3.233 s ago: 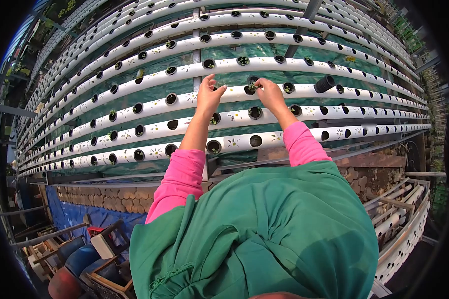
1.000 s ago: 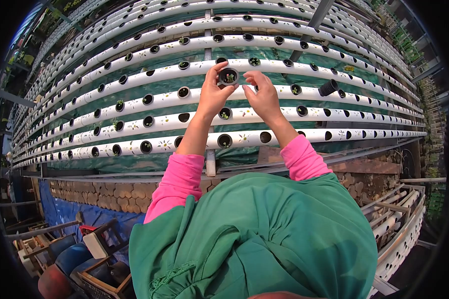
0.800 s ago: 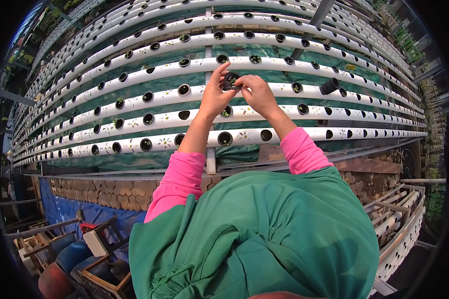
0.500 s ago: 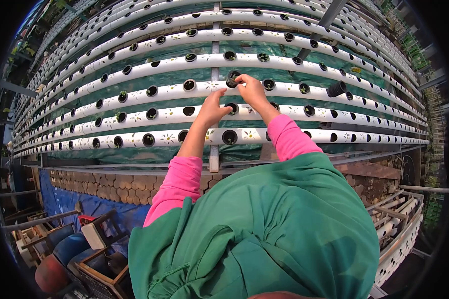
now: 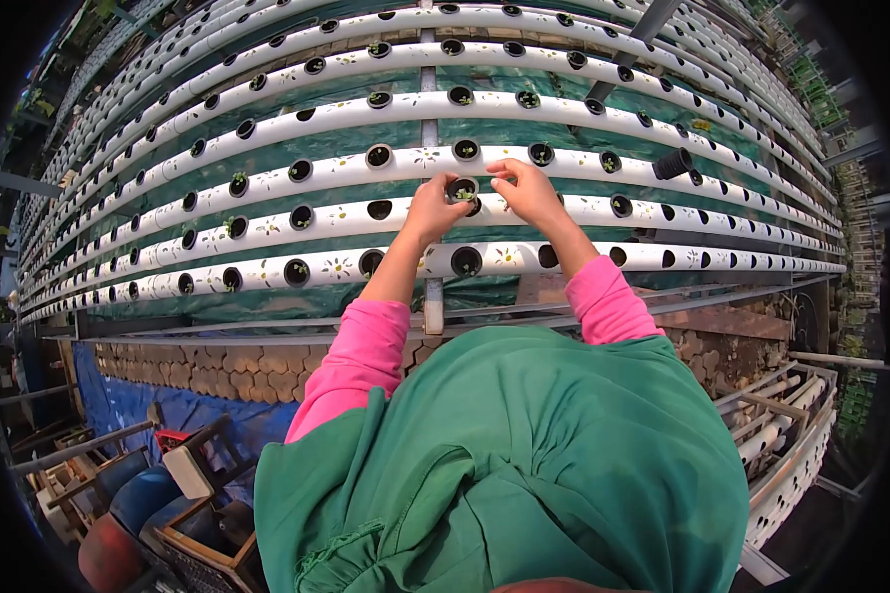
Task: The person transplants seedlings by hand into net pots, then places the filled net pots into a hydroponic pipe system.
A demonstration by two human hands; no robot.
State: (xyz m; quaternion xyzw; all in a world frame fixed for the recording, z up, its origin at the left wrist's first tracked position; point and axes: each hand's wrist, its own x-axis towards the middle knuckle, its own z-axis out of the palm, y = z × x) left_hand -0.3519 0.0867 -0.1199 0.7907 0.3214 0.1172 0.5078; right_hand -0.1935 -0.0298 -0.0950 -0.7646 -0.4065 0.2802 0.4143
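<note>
The left hand (image 5: 431,210) is pinching a small black plastic net pot with a green seedling (image 5: 462,188), holding it over a long white holed pipe (image 5: 326,211). The right hand (image 5: 534,195) is curling its fingertips just beside the pot's rim; whether they are gripping anything, I cannot tell.

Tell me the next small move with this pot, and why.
Probably seat the pot in the hole partly hidden beneath it in the pipe: the left hand pinches it upright just above that row, with the right hand close by its rim.
</note>
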